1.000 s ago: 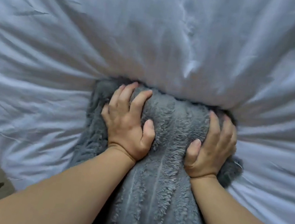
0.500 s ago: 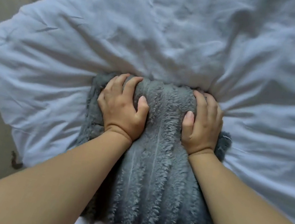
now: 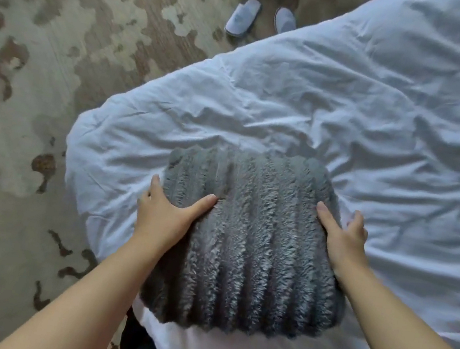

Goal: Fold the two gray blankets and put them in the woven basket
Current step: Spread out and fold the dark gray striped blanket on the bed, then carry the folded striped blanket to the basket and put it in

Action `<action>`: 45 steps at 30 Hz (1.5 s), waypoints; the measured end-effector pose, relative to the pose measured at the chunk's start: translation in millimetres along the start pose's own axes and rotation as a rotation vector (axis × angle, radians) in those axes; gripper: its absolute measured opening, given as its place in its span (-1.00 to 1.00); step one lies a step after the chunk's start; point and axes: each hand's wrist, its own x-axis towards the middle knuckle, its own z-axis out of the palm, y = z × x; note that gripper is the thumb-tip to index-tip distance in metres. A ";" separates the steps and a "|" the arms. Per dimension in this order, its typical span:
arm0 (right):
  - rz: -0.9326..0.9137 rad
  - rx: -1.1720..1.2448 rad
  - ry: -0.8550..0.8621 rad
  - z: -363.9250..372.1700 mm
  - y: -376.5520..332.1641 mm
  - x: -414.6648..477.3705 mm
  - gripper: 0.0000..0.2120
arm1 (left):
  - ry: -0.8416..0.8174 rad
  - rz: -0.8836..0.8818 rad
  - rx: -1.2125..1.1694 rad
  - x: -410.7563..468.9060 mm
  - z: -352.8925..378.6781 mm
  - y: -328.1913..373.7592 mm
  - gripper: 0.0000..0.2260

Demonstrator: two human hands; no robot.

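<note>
One gray ribbed fleece blanket (image 3: 248,239) lies folded into a thick bundle near the corner of a bed covered by a white duvet (image 3: 356,110). My left hand (image 3: 165,213) rests against the bundle's left side, thumb lying on top and a straight finger along the edge. On the right side, my right hand (image 3: 341,240) touches the bundle in the same way, thumb on the fleece and fingers beside it on the duvet. No second blanket and no woven basket are in view.
A patterned beige and brown carpet (image 3: 39,79) covers the floor left of the bed. Two pale slippers (image 3: 242,16) sit on it near the bed's far edge. The wrinkled duvet stretches away to the right and back.
Both hands have left the far end of the bundle, where they pressed down with curled fingers, and now flank its sides. The view has pulled back and swung left, showing floor and slippers.
</note>
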 end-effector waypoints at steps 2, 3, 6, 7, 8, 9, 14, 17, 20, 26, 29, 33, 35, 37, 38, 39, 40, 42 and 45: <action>0.192 0.217 -0.150 1.3 12.3 -8.0 0.01 | -0.142 -0.159 -0.253 0.6 2.2 -11.6 0.12; 0.240 0.292 -0.239 2.1 16.2 -9.9 0.08 | -0.235 -0.183 -0.364 2.5 5.5 -16.4 0.06; 0.257 0.277 -0.352 4.6 15.6 -15.7 0.02 | -0.492 -0.242 -0.511 11.6 9.8 -18.8 -0.22; 0.231 0.249 -0.362 6.6 14.8 -15.8 -0.04 | -0.533 -0.262 -0.512 15.5 9.5 -18.7 -0.25; 0.207 0.224 -0.380 8.7 13.9 -15.7 -0.12 | -0.556 -0.277 -0.501 19.2 8.7 -19.2 -0.26; 0.197 0.202 -0.399 10.0 11.8 -16.1 -0.20 | -0.573 -0.288 -0.488 22.5 8.0 -20.2 -0.25; 0.208 0.258 -0.385 6.9 -2.4 -39.8 -0.72 | -0.672 -0.307 -0.534 18.1 0.2 -36.7 -0.27; 0.186 0.379 -0.361 2.1 -4.6 -67.5 -0.73 | -0.680 -0.294 -0.635 5.5 -6.9 -51.1 -0.30; 0.178 0.496 -0.333 -6.6 -4.3 -99.8 -0.72 | -0.662 -0.241 -0.675 -12.5 -18.8 -56.7 -0.26; 0.065 0.608 -0.325 -17.7 -18.7 -186.0 -0.69 | -0.616 -0.083 -0.754 -68.8 -89.6 -66.2 -0.28; -0.024 0.612 -0.428 -3.4 -46.4 -235.6 -0.66 | -0.527 -0.099 -0.802 -95.9 -141.7 -94.3 -0.23; -0.119 0.524 -0.595 39.2 -80.1 -274.1 -0.75 | -0.492 -0.151 -0.960 -116.1 -210.7 -140.4 -0.29; -0.132 0.496 -0.648 66.8 -110.5 -293.8 -0.75 | -0.474 -0.151 -1.023 -112.5 -242.7 -159.8 -0.29; -0.152 0.515 -0.693 96.6 -144.9 -312.7 -0.65 | -0.460 -0.145 -1.085 -98.0 -275.4 -175.3 -0.30; -0.152 0.527 -0.710 112.9 -162.2 -320.9 -0.61 | -0.452 -0.144 -1.110 -88.1 -291.6 -181.3 -0.30; -0.152 0.531 -0.725 128.2 -178.7 -327.4 -0.58 | -0.445 -0.141 -1.124 -77.2 -307.0 -186.1 -0.28; -0.157 0.530 -0.734 143.3 -194.0 -331.7 -0.54 | -0.435 -0.135 -1.127 -65.5 -322.1 -189.9 -0.27; -0.192 0.540 -0.744 168.8 -221.0 -339.2 -0.53 | -0.409 -0.116 -1.132 -42.5 -350.3 -195.1 -0.27; -0.203 0.543 -0.770 197.1 -259.9 -342.0 -0.54 | -0.392 -0.104 -1.133 -11.4 -386.0 -192.1 -0.25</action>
